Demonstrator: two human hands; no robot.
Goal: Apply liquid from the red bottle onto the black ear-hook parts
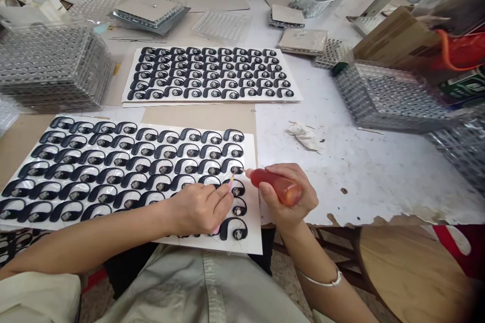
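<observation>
Rows of black ear-hook earphone pieces lie on a white sheet (250, 232) in front of me. My left hand (200, 207) grips a thin pink-and-yellow stick (230, 187), with its tip among the pieces near the sheet's right side. My right hand (288, 194) holds an orange-red squeeze bottle (275, 186) tilted over the table. Its narrow nozzle points left, almost at one black earphone piece (237, 170). My left hand and forearm hide the lower part of the sheet.
A second sheet of earphone pieces (210, 74) lies farther back. Stacks of clear blister trays stand at the left (49, 68) and right (390, 98) on the white table (359, 176). A crumpled cloth (305, 136) lies nearby, and a round wooden stool (409, 272) stands below the front edge.
</observation>
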